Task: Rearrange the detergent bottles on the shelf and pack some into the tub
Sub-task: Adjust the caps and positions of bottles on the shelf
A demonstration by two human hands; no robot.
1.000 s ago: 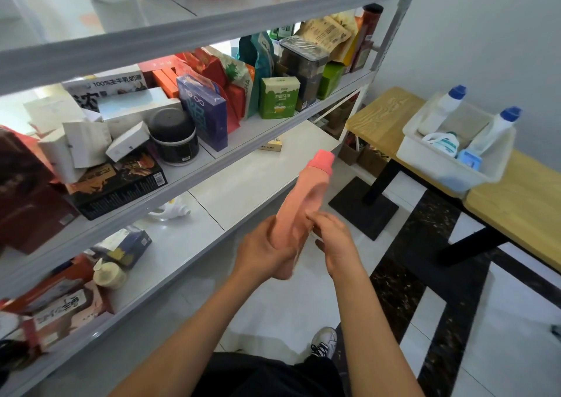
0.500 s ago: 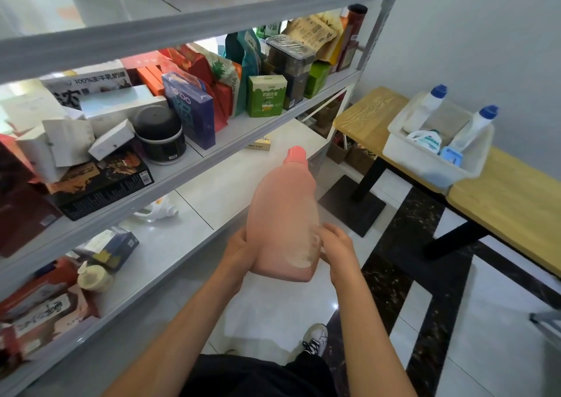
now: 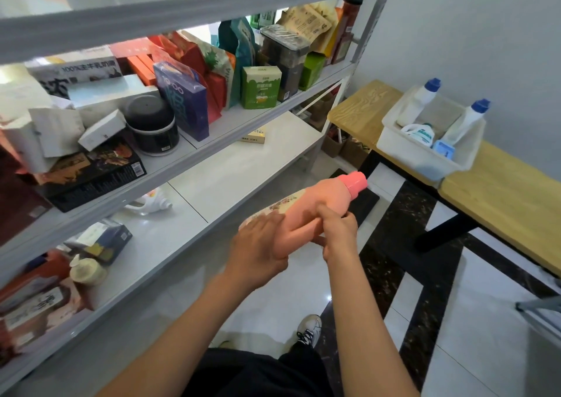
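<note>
A pink detergent bottle [image 3: 315,203] with a pink cap lies tilted in both my hands, its cap pointing up and right toward the tub. My left hand [image 3: 258,244] cups its lower body from the left. My right hand [image 3: 335,229] grips its handle side. The white plastic tub [image 3: 422,156] stands on the wooden bench at the right. In it are two white bottles with blue caps [image 3: 419,100] [image 3: 467,120], a small white bottle [image 3: 420,134] and a small blue one [image 3: 443,150]. A white bottle [image 3: 148,205] lies on its side on the lower shelf.
The grey shelf unit [image 3: 188,165] fills the left side, its middle level packed with boxes, bags and jars. A cream bottle [image 3: 88,270] and boxes sit at the lower left. The wooden bench [image 3: 501,196] has black legs. My shoe [image 3: 309,328] is on the tiled floor.
The pink bottle was upright half a second ago; now it is tipped with its cap toward the right. My right hand has moved up onto its handle side.
</note>
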